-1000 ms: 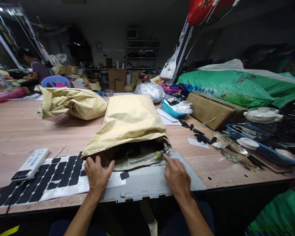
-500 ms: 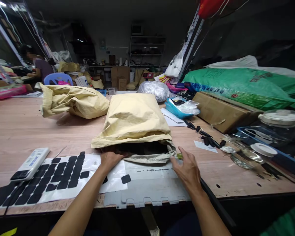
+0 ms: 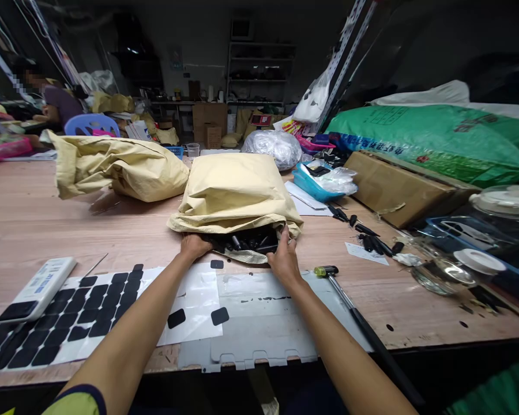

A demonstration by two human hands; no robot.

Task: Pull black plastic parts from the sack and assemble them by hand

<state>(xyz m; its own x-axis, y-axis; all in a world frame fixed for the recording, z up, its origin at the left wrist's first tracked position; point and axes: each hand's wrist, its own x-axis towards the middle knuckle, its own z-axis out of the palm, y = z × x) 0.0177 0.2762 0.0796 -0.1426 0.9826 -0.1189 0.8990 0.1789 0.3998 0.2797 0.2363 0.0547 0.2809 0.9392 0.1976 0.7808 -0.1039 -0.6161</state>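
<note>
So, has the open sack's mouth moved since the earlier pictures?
Yes, the sack mouth moved forward, away from the notched edge of the grey board.

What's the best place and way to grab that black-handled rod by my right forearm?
Probably the black handle, from the near right: that long, slim end juts beyond the table's near edge, leaving room to wrap around it.

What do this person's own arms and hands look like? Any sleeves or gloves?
The left hand and right hand wear no gloves, and no watch or bracelet shows. Both forearms are bare. At the left elbow a yellow-green sleeve with dark edging shows; the right sleeve is out of view.
</note>
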